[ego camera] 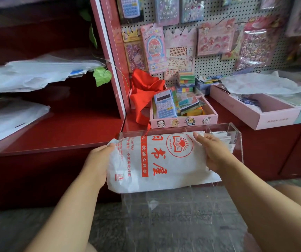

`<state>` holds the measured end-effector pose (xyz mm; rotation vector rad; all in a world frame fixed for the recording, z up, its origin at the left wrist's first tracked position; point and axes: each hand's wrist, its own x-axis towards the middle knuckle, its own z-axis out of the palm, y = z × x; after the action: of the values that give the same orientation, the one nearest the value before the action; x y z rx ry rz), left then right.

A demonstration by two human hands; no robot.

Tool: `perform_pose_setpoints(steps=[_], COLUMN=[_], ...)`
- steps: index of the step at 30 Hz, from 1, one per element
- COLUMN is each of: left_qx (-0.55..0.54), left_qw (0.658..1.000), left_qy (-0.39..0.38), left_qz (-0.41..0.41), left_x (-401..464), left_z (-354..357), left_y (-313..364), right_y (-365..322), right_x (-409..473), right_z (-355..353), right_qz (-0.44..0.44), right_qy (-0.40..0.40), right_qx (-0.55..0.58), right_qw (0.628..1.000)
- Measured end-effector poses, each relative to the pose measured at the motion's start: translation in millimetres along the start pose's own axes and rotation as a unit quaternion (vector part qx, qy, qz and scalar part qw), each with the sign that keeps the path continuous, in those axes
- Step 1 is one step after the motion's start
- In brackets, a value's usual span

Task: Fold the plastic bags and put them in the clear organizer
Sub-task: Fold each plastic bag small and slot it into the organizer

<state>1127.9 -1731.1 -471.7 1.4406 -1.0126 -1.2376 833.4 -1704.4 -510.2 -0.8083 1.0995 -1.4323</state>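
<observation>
Two hands, left and right, gripped a folded bag over the organizer. Some bags (white) already lay inside; more waited left of it.

I look into a shop corner: dark red shelves at left, a pink-framed post rising beside a white pegboard wall hung with sticker packs. Pink cardboard trays sit on the red surface. Grey floor below, in soft daylight.
</observation>
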Motion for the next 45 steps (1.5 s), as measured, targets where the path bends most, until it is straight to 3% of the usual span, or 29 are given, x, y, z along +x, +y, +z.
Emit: perform_pose_setpoints(steps=[3,8,13,21,26,33,38,45], left_qx=[-0.045,-0.082,-0.112,-0.119,-0.133,-0.147,-0.143,-0.139], left_qw=[0.999,0.996,0.991,0.971,0.965,0.964,0.973,0.979], left_qy=[0.002,0.027,0.034,0.066,0.064,0.059,0.055,0.019], left_qz=[0.014,0.038,0.069,0.195,0.215,0.216,0.174,0.149], left_x=[-1.4,-2.6,-5.6,-2.7,-3.5,-7.5,-10.3,-17.2], left_z=[0.9,-2.7,-5.2,-7.5,-12.7,-14.0,-14.8,-15.6], left_y=[-3.0,-7.3,-5.9,-11.4,-10.9,-12.6,-11.5,-4.7], right_y=[2.3,-3.2,-8.8,-15.1,-23.4,-25.3,-22.0,-21.5], right_x=[0.1,1.0,-3.8,-5.8,-9.5,-9.6,-12.1,-10.0], right_z=[-0.9,-9.1,-6.5,-7.1,-12.8,-7.2,-6.0,-8.7], right_qz=[0.026,-0.022,-0.031,-0.101,-0.109,-0.196,-0.191,-0.14], right_qy=[-0.026,-0.022,-0.069,0.034,-0.021,0.114,0.088,-0.035], right_qx=[-0.033,-0.039,-0.106,-0.117,-0.087,-0.16,-0.127,-0.118], right_qw=[0.999,0.999,0.991,0.987,0.99,0.961,0.969,0.982])
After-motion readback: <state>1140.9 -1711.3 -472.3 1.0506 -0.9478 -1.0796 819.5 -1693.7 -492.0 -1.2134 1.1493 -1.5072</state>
